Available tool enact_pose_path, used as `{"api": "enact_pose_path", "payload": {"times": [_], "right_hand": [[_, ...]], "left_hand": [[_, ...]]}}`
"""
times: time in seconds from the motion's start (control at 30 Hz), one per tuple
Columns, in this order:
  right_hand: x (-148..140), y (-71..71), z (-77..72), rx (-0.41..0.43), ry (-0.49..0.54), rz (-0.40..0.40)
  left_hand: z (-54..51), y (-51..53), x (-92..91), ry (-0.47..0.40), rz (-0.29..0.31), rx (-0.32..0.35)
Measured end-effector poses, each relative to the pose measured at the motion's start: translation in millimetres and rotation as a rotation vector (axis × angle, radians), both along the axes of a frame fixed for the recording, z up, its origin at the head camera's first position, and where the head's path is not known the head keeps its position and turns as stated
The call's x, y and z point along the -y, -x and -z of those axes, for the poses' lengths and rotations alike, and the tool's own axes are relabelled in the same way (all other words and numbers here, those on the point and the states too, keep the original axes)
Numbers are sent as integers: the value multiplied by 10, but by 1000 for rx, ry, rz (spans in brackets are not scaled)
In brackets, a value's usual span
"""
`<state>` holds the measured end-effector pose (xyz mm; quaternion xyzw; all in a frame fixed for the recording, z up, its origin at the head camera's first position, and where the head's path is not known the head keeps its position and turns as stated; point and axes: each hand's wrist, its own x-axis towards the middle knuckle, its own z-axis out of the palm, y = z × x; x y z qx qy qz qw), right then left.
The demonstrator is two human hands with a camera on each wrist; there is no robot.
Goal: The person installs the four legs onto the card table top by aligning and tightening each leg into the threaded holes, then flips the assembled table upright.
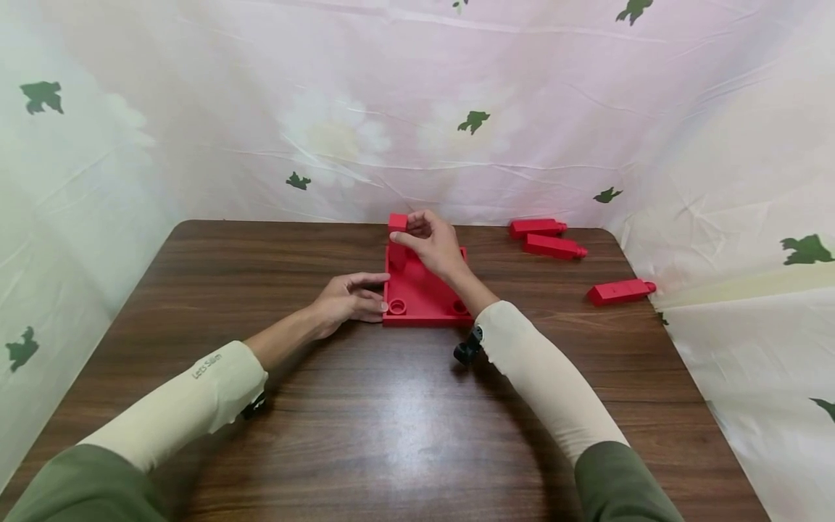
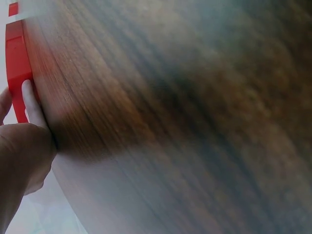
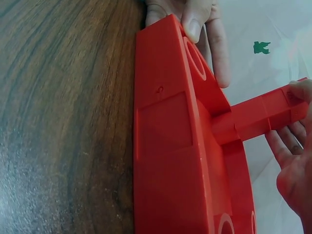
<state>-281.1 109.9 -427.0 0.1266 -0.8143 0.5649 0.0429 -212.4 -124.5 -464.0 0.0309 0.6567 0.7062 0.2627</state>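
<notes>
A red square base with raised edges and round corner sockets lies on the table. My right hand grips the upper part of a red peg-ended leg, which stands upright at the base's far left corner. Its narrower lower end meets the base; I cannot tell how deep it sits. At the left edge, my left hand touches the base's outer wall, its index finger stretched along it. In the right wrist view the left thumb rests by the near left corner, beside a ring-shaped socket.
Three more red legs lie on the right of the brown wooden table: one leg at the back, another leg just in front, and a third leg near the right edge. A patterned cloth hangs around the table.
</notes>
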Motion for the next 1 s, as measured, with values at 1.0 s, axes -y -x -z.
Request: {"api": "enact_pose_path", "payload": {"times": [1.0], "right_hand": [[-250, -112, -24, -19, 108, -8]], "left_hand": [[6, 10, -6, 7, -5, 5]]}}
